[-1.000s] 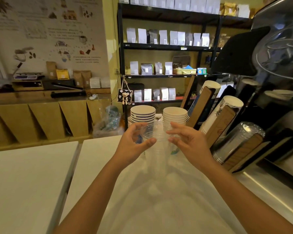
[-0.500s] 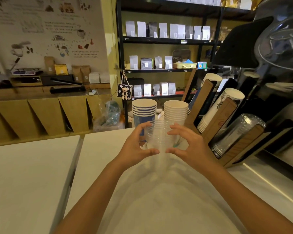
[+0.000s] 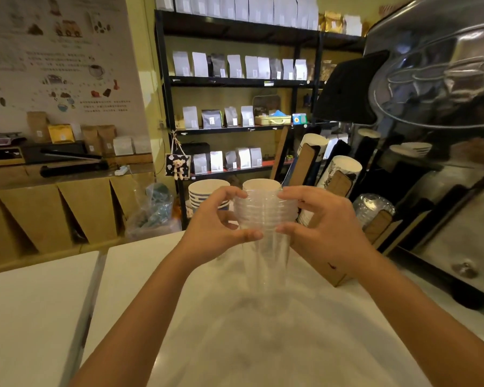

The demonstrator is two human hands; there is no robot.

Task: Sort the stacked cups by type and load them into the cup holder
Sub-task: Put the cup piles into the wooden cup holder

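both hands hold a stack of clear plastic cups upright above the white surface, with the wooden cup holder standing just right of the stack. the left hand curls around the stack's left side, thumb pressed against the front below the rims and fingers wrapped over the upper rims. the right hand mirrors it on the stack's right side, thumb on the front, fingers hooked over the top edge. the rims of the nested cups show as a band of ridges between the two hands, and the long clear body hangs down below them; whether its base touches the surface cannot be told. behind the stack, on the side away from the person, stand two stacks of paper cups: the blue-striped cups behind the left hand and the plain cream cups directly behind the clear stack. in the cup holder's slanted slots lie white paper cups and, nearer the person, more clear cups.
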